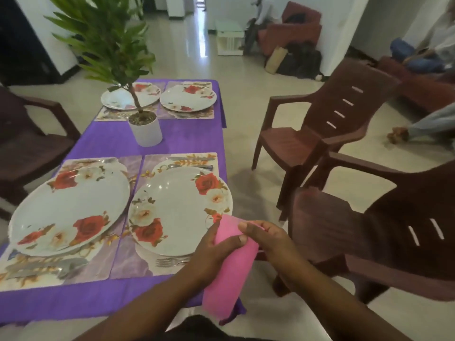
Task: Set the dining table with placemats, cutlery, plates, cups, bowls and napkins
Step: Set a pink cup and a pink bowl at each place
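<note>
Head view check — A: what's on the table (138, 143)?
B: Purple cloth over it. Four placemats, four flowered plates, one on each. Near pair: left plate (70, 209) on the left placemat (98, 267), right plate (181, 211) on the right placemat (145, 264). Far pair: far left plate (118, 97), far right plate (188, 97), each on its own mat.
A: Anything in the plates?
B: Nothing shows lying in them, just the rose print.
A: Other containers?
B: One white pot (146, 131) mid-table, soil and a green plant (105, 38) in it. The stem crosses in front of the far left plate.
A: Cutlery?
B: One fork (172, 261) on the right placemat, just below the right plate, handle end hidden by the left hand. More cutlery (46, 268) below the left plate, blurred, count unclear. Some pieces above both near plates too, can't count them.
A: Hands?
B: Left hand (216, 249) is curled round a pink napkin (230, 267), thumb across its front. Right hand (268, 239) pinches the napkin's top edge, fingers bent over it.
A: Where is the napkin?
B: Held off the table at the near right corner, top end overlapping the right plate's rim, lower end hanging past the table edge. One napkin.
A: Chairs?
B: Three brown plastic chairs: two on the right (327, 129), (394, 232), one on the left (27, 141).
</note>
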